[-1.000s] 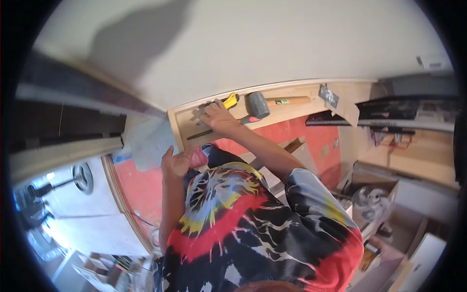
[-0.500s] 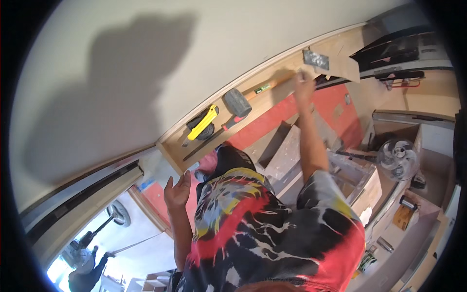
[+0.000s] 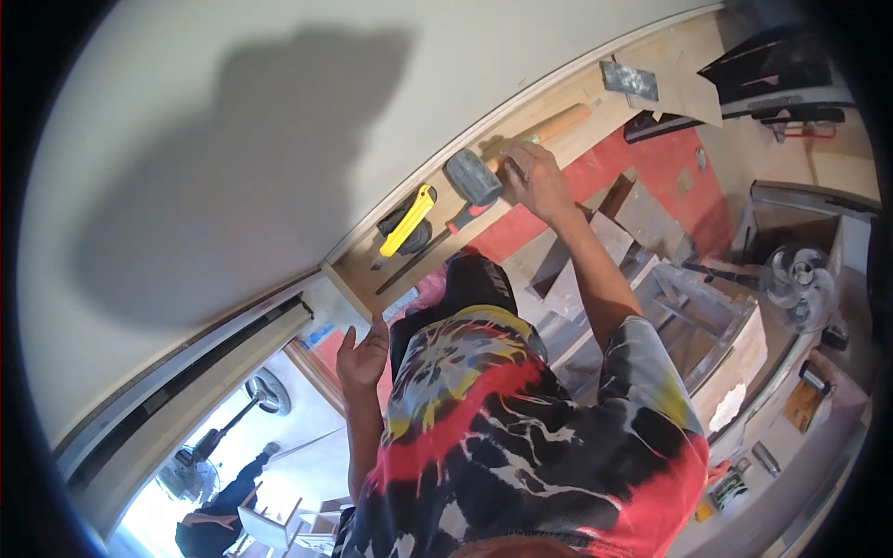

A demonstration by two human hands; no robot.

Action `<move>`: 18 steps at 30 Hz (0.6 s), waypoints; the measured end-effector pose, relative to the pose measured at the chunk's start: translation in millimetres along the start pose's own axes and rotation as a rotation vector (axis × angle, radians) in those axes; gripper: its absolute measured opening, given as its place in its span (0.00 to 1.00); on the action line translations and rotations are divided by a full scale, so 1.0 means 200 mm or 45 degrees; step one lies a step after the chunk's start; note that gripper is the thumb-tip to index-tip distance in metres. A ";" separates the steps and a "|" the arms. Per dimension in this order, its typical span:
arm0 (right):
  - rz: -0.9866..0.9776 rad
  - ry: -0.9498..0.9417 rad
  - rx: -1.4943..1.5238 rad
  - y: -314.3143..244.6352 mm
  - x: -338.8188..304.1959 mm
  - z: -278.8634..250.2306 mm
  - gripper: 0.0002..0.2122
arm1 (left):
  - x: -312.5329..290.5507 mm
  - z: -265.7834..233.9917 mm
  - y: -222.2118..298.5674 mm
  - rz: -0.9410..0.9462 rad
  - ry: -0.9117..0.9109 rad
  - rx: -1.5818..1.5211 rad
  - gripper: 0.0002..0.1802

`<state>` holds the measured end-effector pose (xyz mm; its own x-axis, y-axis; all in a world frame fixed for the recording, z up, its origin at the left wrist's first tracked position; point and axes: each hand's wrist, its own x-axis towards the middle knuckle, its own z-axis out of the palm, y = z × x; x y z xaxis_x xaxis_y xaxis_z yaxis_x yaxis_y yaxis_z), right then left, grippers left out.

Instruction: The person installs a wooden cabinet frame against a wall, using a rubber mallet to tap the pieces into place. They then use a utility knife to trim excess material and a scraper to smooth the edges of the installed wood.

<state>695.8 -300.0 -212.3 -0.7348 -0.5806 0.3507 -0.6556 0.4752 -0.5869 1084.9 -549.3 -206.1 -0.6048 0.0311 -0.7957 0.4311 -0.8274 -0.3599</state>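
A rubber mallet with a dark head (image 3: 473,178) and wooden handle lies on the narrow wooden shelf (image 3: 349,290) along the wall. Over the near side of its handle, close to the head, is my right hand (image 3: 539,181), fingers bent and apart; whether they touch the handle I cannot tell. Left of the mallet lie a yellow utility knife (image 3: 407,221) on a dark round object and a screwdriver (image 3: 468,217) with a red and black handle, its shaft toward the shelf's left end. My left hand (image 3: 363,358) is open and holds nothing, beside that end.
A grey rectangular block (image 3: 630,81) lies at the shelf's far right. Below on the right stand dusty wooden frames (image 3: 707,321) and a fan (image 3: 798,288). Another person (image 3: 223,516) and a second fan (image 3: 189,474) are at the lower left, beyond an opening.
My right hand has moved left along the mallet's handle, from its end toward the head. The view has shifted, while the tools keep their places on the shelf. My left hand stays open.
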 end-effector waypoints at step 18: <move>-0.184 -0.778 -0.837 -0.62 -0.40 0.42 0.08 | 0.03 0.55 0.10 1.121 -1.378 3.671 0.15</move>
<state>850.1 -368.8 -229.2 -0.5406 -0.8241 -0.1693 -0.8388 0.5434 0.0334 1016.4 -628.6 -164.3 -0.9619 0.2707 -0.0385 0.1870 0.7539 0.6298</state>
